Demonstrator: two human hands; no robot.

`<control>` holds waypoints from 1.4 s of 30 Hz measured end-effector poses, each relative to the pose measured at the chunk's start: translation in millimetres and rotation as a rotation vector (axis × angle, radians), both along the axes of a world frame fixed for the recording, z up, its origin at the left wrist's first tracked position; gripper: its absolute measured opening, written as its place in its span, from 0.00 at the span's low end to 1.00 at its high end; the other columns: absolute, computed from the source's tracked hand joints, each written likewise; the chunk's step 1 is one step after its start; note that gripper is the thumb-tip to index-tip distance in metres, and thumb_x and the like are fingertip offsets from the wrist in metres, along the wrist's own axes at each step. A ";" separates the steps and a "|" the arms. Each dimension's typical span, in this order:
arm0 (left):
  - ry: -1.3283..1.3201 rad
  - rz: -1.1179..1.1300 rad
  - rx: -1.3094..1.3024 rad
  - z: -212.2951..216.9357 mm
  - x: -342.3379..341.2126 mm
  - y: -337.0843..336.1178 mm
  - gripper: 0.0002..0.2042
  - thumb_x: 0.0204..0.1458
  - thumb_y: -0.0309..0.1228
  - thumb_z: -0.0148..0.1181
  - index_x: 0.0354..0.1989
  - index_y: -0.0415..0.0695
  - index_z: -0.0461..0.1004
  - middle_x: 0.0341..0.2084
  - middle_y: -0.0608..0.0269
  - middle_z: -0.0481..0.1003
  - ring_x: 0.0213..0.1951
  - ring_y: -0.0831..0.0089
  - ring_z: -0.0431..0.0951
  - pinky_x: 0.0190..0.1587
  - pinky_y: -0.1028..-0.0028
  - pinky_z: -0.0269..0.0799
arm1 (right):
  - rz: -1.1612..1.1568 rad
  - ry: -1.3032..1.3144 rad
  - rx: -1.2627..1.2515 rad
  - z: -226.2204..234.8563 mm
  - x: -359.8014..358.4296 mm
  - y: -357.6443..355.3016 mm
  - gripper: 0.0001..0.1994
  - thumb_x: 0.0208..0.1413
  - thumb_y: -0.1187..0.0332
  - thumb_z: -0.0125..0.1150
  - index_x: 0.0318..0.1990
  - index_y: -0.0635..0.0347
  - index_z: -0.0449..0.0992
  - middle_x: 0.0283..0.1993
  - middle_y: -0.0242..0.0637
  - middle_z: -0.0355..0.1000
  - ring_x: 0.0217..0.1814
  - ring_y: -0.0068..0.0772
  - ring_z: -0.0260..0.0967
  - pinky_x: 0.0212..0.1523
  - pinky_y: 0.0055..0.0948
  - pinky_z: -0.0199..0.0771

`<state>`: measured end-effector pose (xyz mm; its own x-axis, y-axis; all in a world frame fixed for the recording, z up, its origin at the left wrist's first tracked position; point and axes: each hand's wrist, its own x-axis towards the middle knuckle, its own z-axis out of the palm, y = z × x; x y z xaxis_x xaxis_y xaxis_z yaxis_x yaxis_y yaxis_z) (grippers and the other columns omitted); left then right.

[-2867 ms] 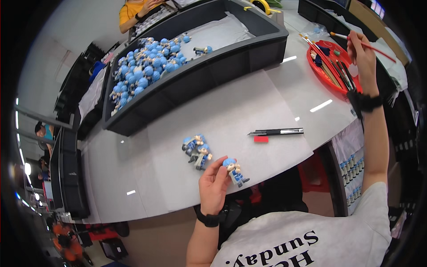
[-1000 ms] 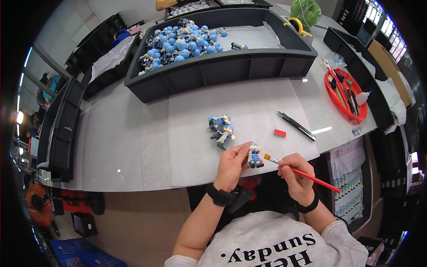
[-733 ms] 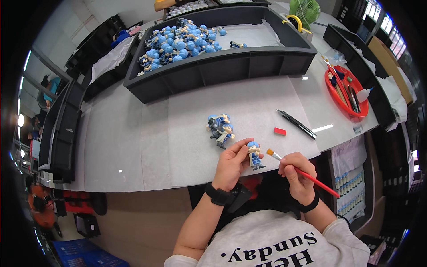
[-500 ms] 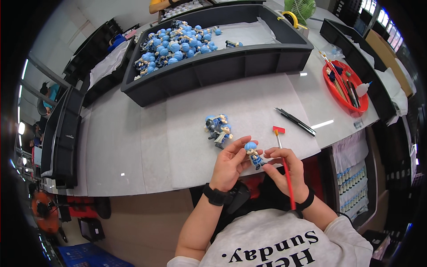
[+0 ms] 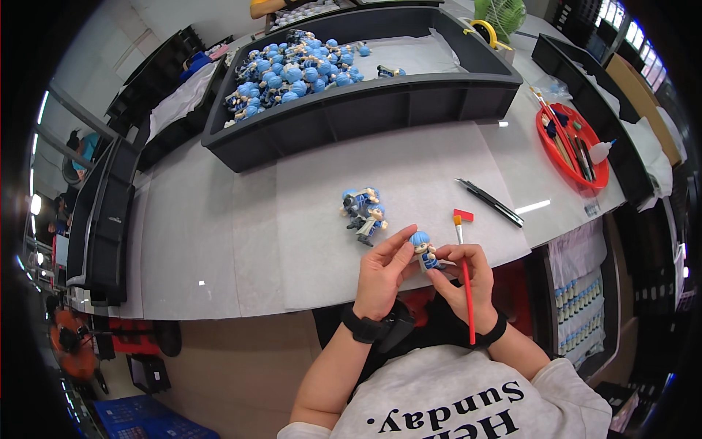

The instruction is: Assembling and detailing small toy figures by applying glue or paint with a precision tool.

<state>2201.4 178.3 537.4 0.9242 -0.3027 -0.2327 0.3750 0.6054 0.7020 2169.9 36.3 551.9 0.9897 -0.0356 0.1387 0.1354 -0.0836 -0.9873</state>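
Bench surface: a pale, glossy table [image 5: 186,241] (light glare noted at right). A whitish sheet [image 5: 314,274] covered its middle, bearing a small cluster of blue-haired figures [image 5: 365,227], 1 slim black pen-like tool [image 5: 491,203] lying slantwise and, near it, 1 small red block [image 5: 467,215]. Behind these stood 1 large dark grey bin [image 5: 365,113]; toward the right edge, 1 red oval dish [image 5: 601,175] rested on the tabletop.

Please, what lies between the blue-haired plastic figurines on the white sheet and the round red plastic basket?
In the head view, a slim black pen-like tool lies between them; a small red block is beside it.
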 end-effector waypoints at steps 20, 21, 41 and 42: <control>-0.086 0.065 0.047 -5.0 -0.5 -3.4 0.13 0.54 0.26 0.47 0.47 0.36 0.64 0.42 0.54 0.69 0.45 0.65 0.71 0.44 0.73 0.70 | -0.012 -0.264 -0.106 -16.1 0.8 1.6 0.17 0.39 0.83 0.62 0.35 0.63 0.59 0.36 0.42 0.68 0.41 0.32 0.69 0.43 0.26 0.70; -0.085 0.061 0.047 -5.0 -0.8 -3.4 0.13 0.54 0.26 0.47 0.47 0.36 0.64 0.42 0.54 0.69 0.45 0.65 0.71 0.44 0.73 0.70 | -0.025 -0.339 -0.186 -11.8 0.8 2.1 0.18 0.39 0.83 0.62 0.34 0.62 0.59 0.36 0.42 0.68 0.41 0.34 0.69 0.43 0.26 0.69; 0.052 0.079 0.078 -2.5 0.0 -5.4 0.12 0.53 0.30 0.50 0.44 0.36 0.67 0.37 0.57 0.72 0.37 0.70 0.74 0.40 0.74 0.71 | -0.012 -0.247 -0.101 -14.1 -4.4 -7.4 0.20 0.40 0.80 0.63 0.38 0.62 0.58 0.41 0.45 0.66 0.32 0.25 0.71 0.32 0.20 0.73; 0.048 0.076 0.077 -0.6 0.1 -5.6 0.12 0.53 0.30 0.50 0.44 0.36 0.67 0.37 0.57 0.72 0.37 0.70 0.74 0.40 0.74 0.71 | -0.015 -0.251 -0.102 -13.5 -4.2 -8.0 0.20 0.40 0.80 0.63 0.38 0.62 0.58 0.41 0.45 0.66 0.32 0.25 0.71 0.32 0.20 0.73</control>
<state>2201.6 172.7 536.9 0.9310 -0.2120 -0.2972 0.3646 0.5785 0.7296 2165.7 28.3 538.4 0.9233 -0.0236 0.3833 0.3728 -0.1851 -0.9093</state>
